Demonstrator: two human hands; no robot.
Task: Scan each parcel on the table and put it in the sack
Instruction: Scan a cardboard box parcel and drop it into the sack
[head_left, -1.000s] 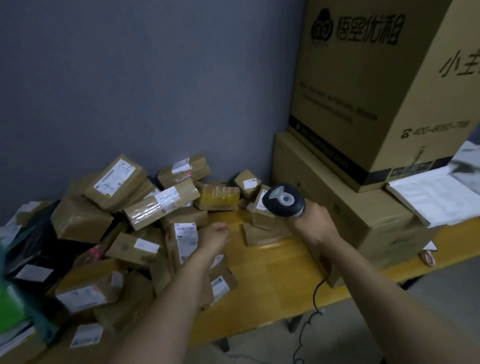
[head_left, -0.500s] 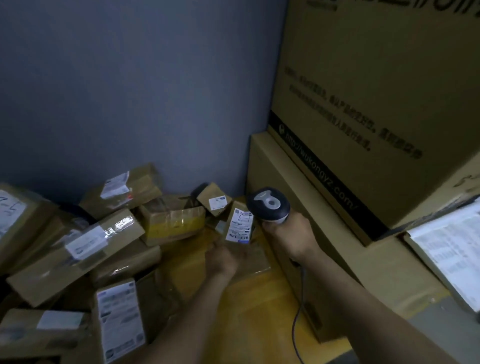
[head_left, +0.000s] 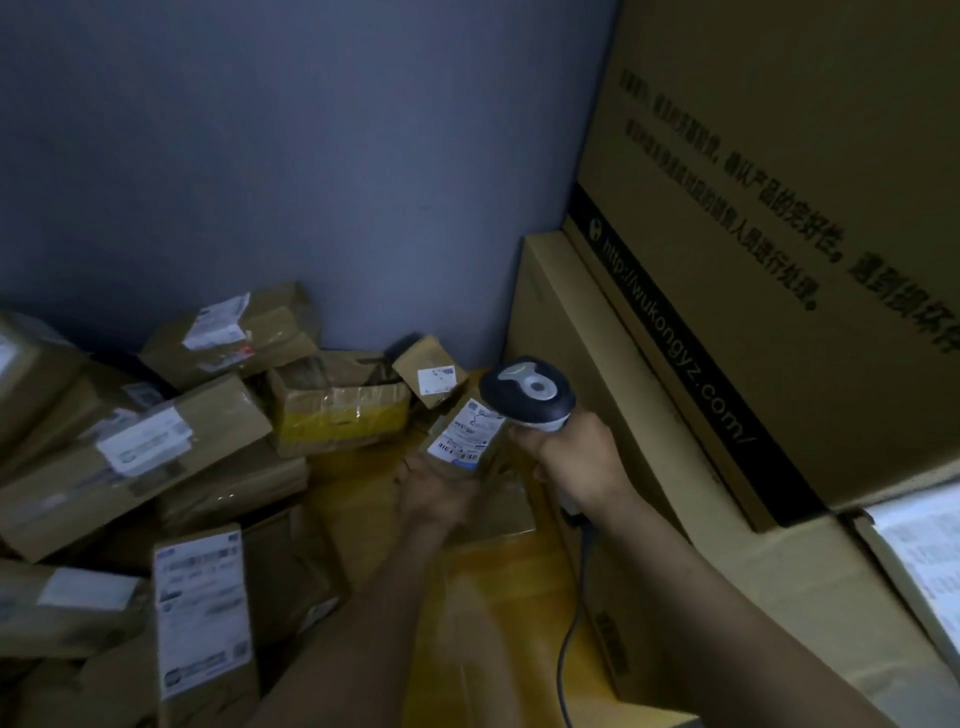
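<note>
Many parcels (head_left: 156, 447) lie heaped on the left of the yellow tabletop (head_left: 358, 499), none of them bagged from what I see, and the sack is not in view. My left hand (head_left: 441, 493) is at a small parcel (head_left: 470, 431) standing tilted near the wall corner, white label facing up; fingers curl under its lower edge, though I cannot tell whether the grip has closed on it or only touches. My right hand (head_left: 576, 457) is wrapped tight around the scanner (head_left: 527, 392) handle, head just beside the label's upper corner. I judge this the scanning step for this parcel. Next I would need to tip the scanner head down onto the barcode at the label's lower end, then carry the parcel off to the sack.
</note>
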